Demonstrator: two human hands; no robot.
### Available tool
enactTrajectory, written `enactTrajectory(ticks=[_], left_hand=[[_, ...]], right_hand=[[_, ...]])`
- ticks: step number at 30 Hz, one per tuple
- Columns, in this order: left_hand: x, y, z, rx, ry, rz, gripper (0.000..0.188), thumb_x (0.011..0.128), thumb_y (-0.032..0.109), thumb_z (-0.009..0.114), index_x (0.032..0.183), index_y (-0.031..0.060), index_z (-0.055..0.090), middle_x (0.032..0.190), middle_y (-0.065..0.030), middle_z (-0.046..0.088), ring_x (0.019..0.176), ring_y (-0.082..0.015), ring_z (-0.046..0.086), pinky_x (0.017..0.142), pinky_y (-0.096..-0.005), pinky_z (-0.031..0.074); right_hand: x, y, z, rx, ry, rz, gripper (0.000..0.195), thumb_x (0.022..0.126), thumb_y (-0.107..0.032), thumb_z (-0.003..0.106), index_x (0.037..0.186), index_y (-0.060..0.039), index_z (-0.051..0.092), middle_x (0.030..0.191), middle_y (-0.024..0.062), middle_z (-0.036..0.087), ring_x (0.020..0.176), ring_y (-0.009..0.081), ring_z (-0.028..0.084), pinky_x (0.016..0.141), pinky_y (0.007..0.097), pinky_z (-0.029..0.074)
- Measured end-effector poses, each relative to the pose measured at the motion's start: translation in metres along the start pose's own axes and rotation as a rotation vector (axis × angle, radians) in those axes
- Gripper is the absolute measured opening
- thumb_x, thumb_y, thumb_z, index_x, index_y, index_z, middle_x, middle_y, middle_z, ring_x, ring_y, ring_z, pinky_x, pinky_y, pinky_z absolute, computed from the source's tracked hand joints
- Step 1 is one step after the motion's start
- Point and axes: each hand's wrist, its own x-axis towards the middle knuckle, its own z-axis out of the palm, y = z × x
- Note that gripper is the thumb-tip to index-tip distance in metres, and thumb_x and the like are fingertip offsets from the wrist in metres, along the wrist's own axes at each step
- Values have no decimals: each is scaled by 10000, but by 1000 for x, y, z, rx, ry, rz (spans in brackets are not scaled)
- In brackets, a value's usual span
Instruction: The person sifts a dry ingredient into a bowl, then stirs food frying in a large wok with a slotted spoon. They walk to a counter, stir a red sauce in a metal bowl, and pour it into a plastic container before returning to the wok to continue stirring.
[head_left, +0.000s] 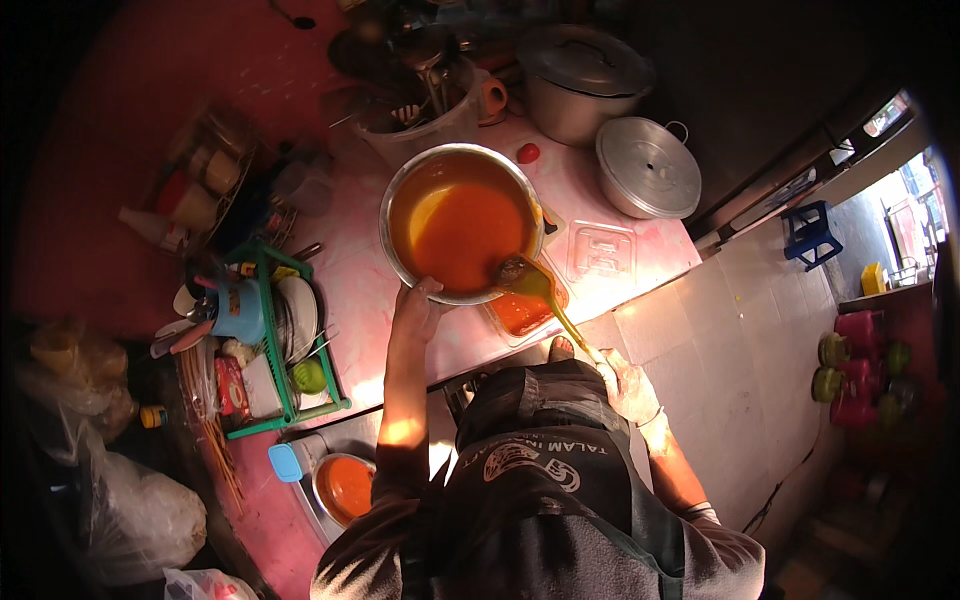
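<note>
My left hand (418, 307) grips the near rim of a round metal bowl (386, 225), thumb over the edge. Orange-red sauce (480, 225) covers the bowl's bottom. In my right hand (628, 386) is the handle of a ladle (529, 281), its sauce-coated head at the bowl's right near rim. Partly hidden under the bowl, a clear rectangular plastic container (525, 313) on the table holds red-orange sauce. To its right a clear plastic lid (601, 251) lies flat on the pink tabletop (352, 300).
A lidded pot (577, 97) and a smaller lidded pot (649, 169) stand at the back right. Behind the bowl is a utensil tub (420, 139), with a red tomato-like item (528, 154) nearby. At left are a green dish rack (274, 337) and another sauce bowl (346, 487).
</note>
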Motion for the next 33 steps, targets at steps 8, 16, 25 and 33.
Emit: enactTrajectory(ticks=[8,16,25,33], left_hand=[[8,2,3,-9,-7,18,641,710,-9,445,1320,31,254,1261,-167,416,1125,-363,482,892,-566,443],[3,13,6,-6,-9,-8,602,710,-5,443,1292,-1,290,1245,-182,427,1117,-358,483,903,-542,442],[-12,40,1,-25,-18,-71,390,721,3,441,1088,-129,442,1069,-218,540,962,-353,572,841,-487,494],[-36,66,17,26,-19,-98,393,723,-5,434,1088,-150,422,1001,-239,558,855,-365,618,740,-470,564]], right_hand=[[-11,8,-12,-135,-48,75,187,866,-207,537,988,-65,526,720,168,576,582,359,567,494,414,447],[-23,22,-9,-225,-43,82,183,869,-216,525,970,-67,556,741,155,589,612,351,582,517,401,459],[-17,101,22,-174,47,-60,276,849,-79,476,1115,-55,545,1093,205,558,912,378,581,718,401,490],[43,95,18,98,59,-9,325,783,-24,546,1107,-3,538,1049,188,562,889,335,590,756,370,494]])
